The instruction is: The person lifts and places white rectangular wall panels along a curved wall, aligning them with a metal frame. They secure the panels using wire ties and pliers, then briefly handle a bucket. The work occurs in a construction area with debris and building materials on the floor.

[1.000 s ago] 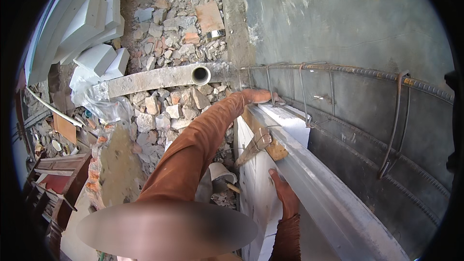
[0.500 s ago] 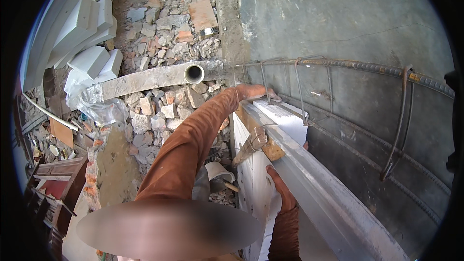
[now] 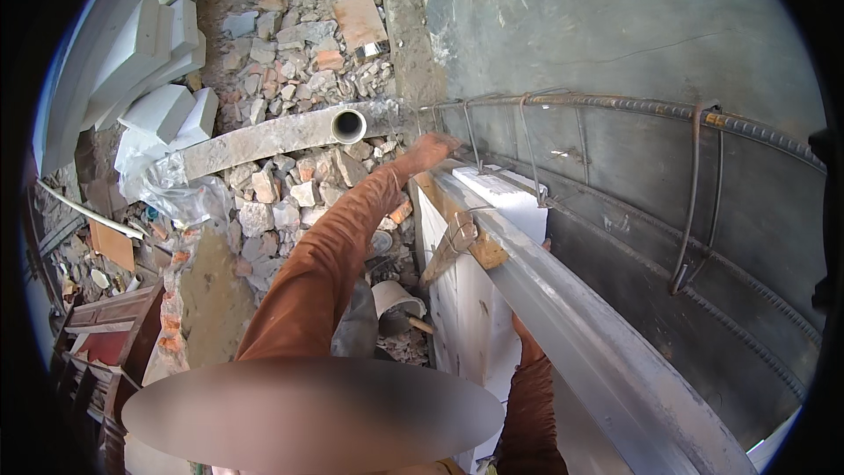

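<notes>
A white block (image 3: 510,198), foam-like in look, stands in the gap between a long grey metal beam (image 3: 563,317) and the steel rebar cage. My left hand (image 3: 428,155) is at the beam's far end, just beyond a wooden piece (image 3: 440,198); its fingers reach toward the rebar, apart from the block. Under the beam, my right hand (image 3: 527,343) reaches up along the block's side. A fingertip shows at the block's right edge, and the beam hides the rest of the grip. A wooden stake (image 3: 451,251) is wired against the beam.
Rebar (image 3: 633,104) with bent stirrups runs along the grey wall (image 3: 615,26) at right. Broken brick and stone rubble (image 3: 299,62) lies at left, crossed by a concrete strip (image 3: 255,145) with a pipe (image 3: 349,126). White blocks (image 3: 132,53) are stacked far left. A bucket (image 3: 397,303) stands below.
My left hand has come off the block's far end, moving left. The right hand has shifted a little lower under the beam. The whole view has turned slightly.
</notes>
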`<action>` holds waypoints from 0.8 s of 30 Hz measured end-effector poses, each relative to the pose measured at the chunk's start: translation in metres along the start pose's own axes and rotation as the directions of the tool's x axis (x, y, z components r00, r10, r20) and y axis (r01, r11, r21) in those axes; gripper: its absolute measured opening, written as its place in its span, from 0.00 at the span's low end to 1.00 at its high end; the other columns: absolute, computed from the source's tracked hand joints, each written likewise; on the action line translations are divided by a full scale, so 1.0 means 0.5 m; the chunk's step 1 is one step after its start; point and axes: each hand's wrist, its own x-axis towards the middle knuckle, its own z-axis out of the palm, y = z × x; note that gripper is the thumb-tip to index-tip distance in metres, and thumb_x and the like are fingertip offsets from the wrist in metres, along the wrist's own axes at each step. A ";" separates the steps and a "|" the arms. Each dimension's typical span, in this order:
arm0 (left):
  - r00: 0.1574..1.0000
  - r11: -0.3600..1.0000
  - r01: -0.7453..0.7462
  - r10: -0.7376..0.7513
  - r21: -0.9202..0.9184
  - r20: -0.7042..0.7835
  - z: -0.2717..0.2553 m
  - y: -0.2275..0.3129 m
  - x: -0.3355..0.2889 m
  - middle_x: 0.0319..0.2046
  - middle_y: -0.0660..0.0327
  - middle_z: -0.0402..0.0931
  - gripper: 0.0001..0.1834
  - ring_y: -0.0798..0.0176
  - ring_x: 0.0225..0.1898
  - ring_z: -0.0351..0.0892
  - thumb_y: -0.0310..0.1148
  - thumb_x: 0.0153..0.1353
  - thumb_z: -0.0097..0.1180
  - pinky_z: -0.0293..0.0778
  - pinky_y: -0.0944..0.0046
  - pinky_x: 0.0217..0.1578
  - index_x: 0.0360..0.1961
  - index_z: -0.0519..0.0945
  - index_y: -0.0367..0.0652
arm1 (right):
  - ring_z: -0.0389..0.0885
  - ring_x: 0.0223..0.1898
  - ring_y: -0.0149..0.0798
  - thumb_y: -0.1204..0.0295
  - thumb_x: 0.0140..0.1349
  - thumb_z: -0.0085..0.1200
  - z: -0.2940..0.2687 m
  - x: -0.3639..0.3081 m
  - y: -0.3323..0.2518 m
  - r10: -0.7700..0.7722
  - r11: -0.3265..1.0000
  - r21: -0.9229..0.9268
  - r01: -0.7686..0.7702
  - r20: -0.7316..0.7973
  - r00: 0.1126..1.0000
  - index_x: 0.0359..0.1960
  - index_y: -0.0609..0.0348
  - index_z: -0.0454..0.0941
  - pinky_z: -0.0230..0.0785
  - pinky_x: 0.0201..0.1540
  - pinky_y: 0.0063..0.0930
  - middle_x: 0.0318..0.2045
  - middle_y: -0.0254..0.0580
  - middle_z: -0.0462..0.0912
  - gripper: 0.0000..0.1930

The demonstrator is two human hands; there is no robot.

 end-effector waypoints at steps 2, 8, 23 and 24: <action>0.939 0.965 0.103 -0.174 -0.239 -0.297 -0.018 -0.030 -0.072 0.46 0.52 0.85 0.23 0.53 0.50 0.81 0.46 0.68 0.51 0.74 0.60 0.52 0.51 0.82 0.37 | 0.70 0.55 0.63 0.47 0.54 0.61 -0.013 -0.002 0.005 0.029 0.999 -0.015 -0.028 0.023 0.999 0.70 0.65 0.56 0.64 0.56 0.48 0.57 0.64 0.69 0.48; 0.737 0.845 0.328 -0.509 -0.423 -0.445 0.012 -0.178 -0.369 0.41 0.51 0.85 0.23 0.53 0.42 0.82 0.45 0.65 0.52 0.74 0.58 0.49 0.50 0.83 0.37 | 0.67 0.60 0.63 0.51 0.60 0.58 -0.026 0.006 0.007 0.100 0.994 -0.041 -0.097 0.098 0.990 0.68 0.66 0.61 0.60 0.62 0.47 0.61 0.64 0.67 0.41; 0.996 0.862 -0.063 0.019 0.503 0.092 0.285 0.318 -0.651 0.54 0.43 0.76 0.20 0.40 0.53 0.77 0.41 0.61 0.53 0.75 0.48 0.54 0.50 0.80 0.41 | 0.80 0.44 0.61 0.66 0.62 0.57 -0.112 -0.476 -0.016 0.225 0.932 0.248 -0.266 0.181 0.957 0.45 0.65 0.76 0.71 0.46 0.49 0.44 0.64 0.80 0.16; 0.973 0.792 -0.204 0.098 0.576 0.209 0.297 0.351 -0.648 0.57 0.44 0.74 0.20 0.42 0.57 0.74 0.40 0.60 0.54 0.73 0.50 0.56 0.51 0.80 0.42 | 0.80 0.43 0.62 0.66 0.62 0.57 -0.109 -0.546 -0.006 0.250 0.929 0.222 -0.297 0.215 0.944 0.43 0.65 0.77 0.72 0.44 0.50 0.41 0.63 0.81 0.15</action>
